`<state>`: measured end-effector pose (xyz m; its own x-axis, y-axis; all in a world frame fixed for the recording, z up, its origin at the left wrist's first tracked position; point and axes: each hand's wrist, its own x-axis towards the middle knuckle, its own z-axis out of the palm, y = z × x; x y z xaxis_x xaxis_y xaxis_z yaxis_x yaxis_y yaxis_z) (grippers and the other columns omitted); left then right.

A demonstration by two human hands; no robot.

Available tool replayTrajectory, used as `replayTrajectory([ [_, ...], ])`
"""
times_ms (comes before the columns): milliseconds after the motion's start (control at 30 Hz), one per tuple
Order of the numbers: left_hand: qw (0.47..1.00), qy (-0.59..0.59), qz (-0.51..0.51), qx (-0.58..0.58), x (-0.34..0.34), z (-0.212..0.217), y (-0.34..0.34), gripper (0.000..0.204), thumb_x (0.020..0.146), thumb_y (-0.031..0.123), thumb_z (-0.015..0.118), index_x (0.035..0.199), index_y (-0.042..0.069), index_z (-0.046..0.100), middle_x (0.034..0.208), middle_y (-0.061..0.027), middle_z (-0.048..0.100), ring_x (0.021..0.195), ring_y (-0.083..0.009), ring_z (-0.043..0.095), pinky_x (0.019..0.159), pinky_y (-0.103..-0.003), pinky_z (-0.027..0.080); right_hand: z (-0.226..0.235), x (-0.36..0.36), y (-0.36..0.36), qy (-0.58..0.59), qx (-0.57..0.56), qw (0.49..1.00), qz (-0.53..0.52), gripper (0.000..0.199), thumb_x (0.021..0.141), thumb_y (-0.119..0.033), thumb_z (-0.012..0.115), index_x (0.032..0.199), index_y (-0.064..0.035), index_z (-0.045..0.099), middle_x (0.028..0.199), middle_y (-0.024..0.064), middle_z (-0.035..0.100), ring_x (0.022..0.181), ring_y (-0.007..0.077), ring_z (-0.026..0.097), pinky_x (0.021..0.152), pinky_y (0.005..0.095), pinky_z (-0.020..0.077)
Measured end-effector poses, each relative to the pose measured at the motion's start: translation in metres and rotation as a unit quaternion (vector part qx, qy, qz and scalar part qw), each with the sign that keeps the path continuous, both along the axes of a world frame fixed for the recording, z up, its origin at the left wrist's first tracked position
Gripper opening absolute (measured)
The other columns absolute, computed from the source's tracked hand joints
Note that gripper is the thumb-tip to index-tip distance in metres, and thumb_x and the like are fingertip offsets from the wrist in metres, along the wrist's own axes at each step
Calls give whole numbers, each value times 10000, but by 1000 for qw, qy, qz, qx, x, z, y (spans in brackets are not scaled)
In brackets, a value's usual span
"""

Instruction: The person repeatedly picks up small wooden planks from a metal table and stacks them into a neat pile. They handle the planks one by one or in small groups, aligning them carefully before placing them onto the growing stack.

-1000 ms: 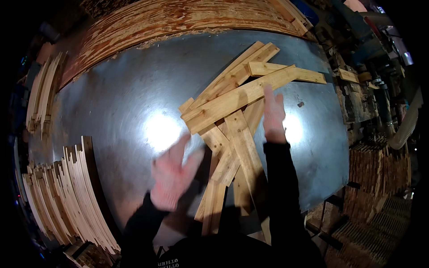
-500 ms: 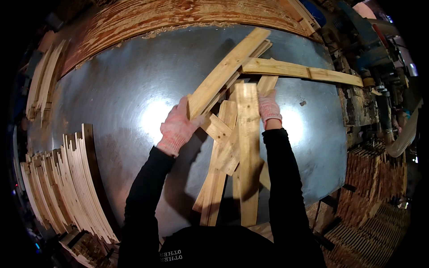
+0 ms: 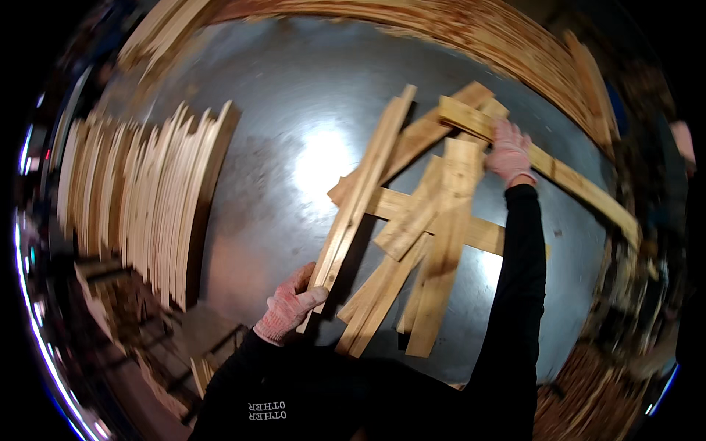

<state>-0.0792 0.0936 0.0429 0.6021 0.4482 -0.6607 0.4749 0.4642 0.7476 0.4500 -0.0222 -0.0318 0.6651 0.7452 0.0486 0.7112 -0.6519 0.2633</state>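
Observation:
Both my hands wear pale pink work gloves. My left hand is closed around the near end of a few narrow wooden slats, which stand side by side on edge and slant away to the far right. My right hand, fingers stretched out, lies over a long wooden board that runs toward the right edge of the metal table. Between the hands, loose wooden boards lie crossed over each other in a heap. The palm of my right hand is hidden.
The metal table has a row of upright slats along its left side. More slats lie at the far left. A rough plywood sheet borders the far edge. Stacked wood stands at the lower right.
The view has turned. My left hand has drawn its slats toward me and to the left. My right hand has moved from the middle boards to the long board on the right.

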Motion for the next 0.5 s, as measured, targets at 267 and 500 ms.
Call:
replayTrajectory([
  [267, 960, 189, 37, 201, -46, -10, 4, 896, 802, 387, 798, 1501, -10, 401, 1317, -208, 631, 1195, -284, 619, 1024, -358, 466, 49, 20, 48, 72, -8, 997, 5, 624, 732, -333, 771, 1277, -100, 575, 1313, 166, 620, 1182, 386, 611, 1005, 457, 494],
  [500, 860, -280, 199, -376, -62, -41, 17, 735, 877, 428, 743, 1427, 38, 451, 1123, -116, 600, 922, -208, 621, 763, -315, 532, 264, -40, 102, 367, 387, 845, 43, 482, 864, -414, 781, 1142, -70, 589, 835, 7, 575, 655, 133, 551, 620, 286, 472],
])
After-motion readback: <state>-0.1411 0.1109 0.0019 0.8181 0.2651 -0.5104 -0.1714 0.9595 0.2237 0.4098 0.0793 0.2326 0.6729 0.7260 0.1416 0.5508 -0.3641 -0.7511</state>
